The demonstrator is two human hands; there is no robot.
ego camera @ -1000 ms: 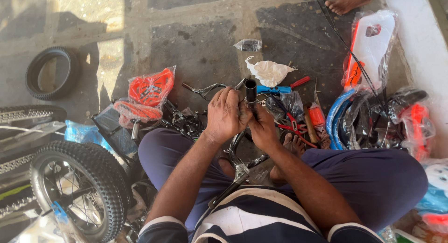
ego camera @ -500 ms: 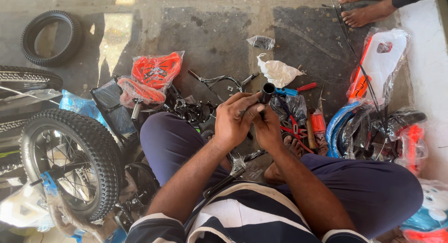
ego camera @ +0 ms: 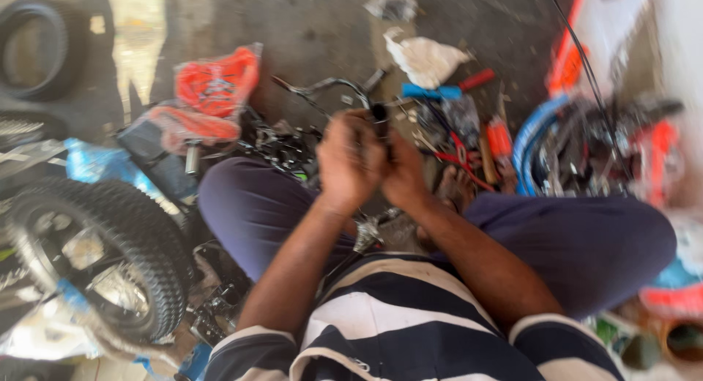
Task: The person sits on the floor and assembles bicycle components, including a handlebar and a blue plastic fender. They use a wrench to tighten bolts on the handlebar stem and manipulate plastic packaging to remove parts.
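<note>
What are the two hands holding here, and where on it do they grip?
Both the left hand and the right hand close around a dark metal tube, just below its open upper end. Blur hides the finger placement.

Whole frame motion-blurred from my feed. Left hand [ego camera: 350,161] and right hand [ego camera: 404,169] clasped over dark tube end [ego camera: 378,113]; rest of part hidden under fingers, grip unclear. Tool pile [ego camera: 469,139] smeared, items not separable. Spare tyre [ego camera: 36,48] cut by left edge. Small wheel [ego camera: 110,256] partly blurred. Packaging [ego camera: 586,44] cut by top edge.
</note>
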